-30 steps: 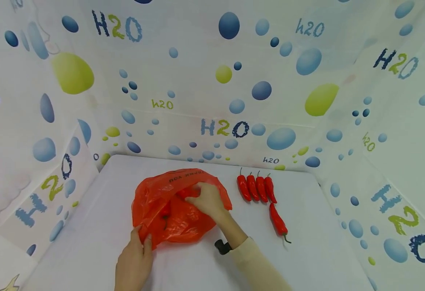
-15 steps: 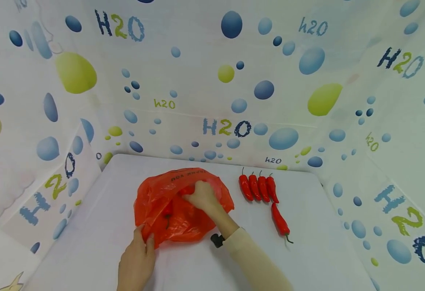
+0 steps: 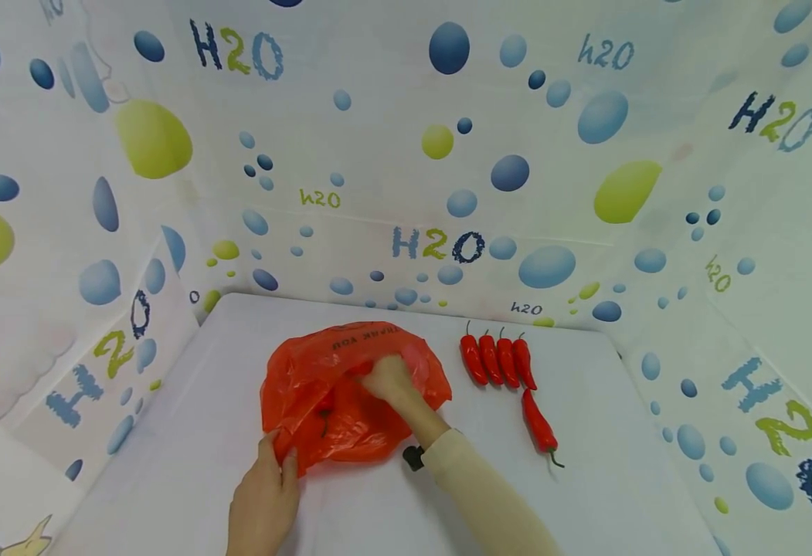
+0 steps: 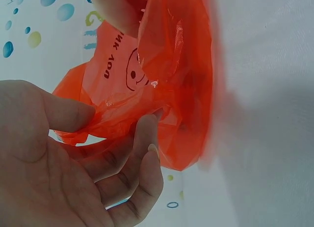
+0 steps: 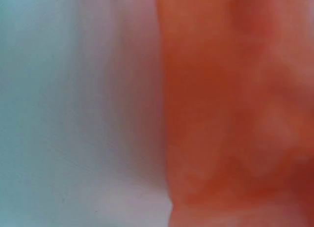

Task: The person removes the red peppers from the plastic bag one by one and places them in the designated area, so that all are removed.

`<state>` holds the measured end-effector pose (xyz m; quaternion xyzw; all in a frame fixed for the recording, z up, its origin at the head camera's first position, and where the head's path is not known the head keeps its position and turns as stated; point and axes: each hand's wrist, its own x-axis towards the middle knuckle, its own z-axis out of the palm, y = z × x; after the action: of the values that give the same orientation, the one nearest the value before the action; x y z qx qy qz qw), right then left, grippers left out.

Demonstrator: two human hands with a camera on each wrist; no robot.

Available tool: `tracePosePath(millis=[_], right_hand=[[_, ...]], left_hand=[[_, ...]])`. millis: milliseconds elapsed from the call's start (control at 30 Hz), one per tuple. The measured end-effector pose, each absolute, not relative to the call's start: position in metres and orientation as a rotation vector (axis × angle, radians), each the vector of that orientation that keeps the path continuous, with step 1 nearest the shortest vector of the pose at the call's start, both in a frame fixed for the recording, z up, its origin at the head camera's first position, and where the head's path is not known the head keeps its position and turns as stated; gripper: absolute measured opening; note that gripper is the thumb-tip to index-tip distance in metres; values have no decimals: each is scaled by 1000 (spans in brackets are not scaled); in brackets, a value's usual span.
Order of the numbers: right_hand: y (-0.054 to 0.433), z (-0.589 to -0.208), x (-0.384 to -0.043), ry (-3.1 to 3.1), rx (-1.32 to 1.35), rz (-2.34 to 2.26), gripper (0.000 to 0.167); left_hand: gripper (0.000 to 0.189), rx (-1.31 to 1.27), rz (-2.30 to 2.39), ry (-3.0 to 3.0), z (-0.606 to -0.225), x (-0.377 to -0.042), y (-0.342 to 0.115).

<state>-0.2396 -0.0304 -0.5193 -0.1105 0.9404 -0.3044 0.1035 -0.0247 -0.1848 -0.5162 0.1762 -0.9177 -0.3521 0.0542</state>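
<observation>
A red plastic bag, printed THANK YOU, is set on the white table. Its near-left edge is pinched by the thumb and fingers of the left hand. The right hand is sunk in its mouth, fingers hidden, so their grasp cannot be told. Rightward, four red chili peppers are lined up, a fifth chili placed nearer.

Soft even light, glints on red bag, shadow on white table, right wrist view seemingly unfocused

Cream sleeve, black wrist camera
</observation>
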Motion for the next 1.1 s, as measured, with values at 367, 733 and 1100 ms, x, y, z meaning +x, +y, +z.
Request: tracePosePath(millis=[367, 733, 1100], right_hand=[[-31, -529, -241, 2816, -304, -850, 13], [-31, -533, -240, 2843, -317, -884, 13], [-26, -532, -240, 2809, -350, -1054, 6]], left_hand=[[52, 561, -1060, -2816, -516, -25, -184], [51, 563, -1055, -2811, -519, -24, -185], [50, 541, -1052, -2790, -517, -23, -185]])
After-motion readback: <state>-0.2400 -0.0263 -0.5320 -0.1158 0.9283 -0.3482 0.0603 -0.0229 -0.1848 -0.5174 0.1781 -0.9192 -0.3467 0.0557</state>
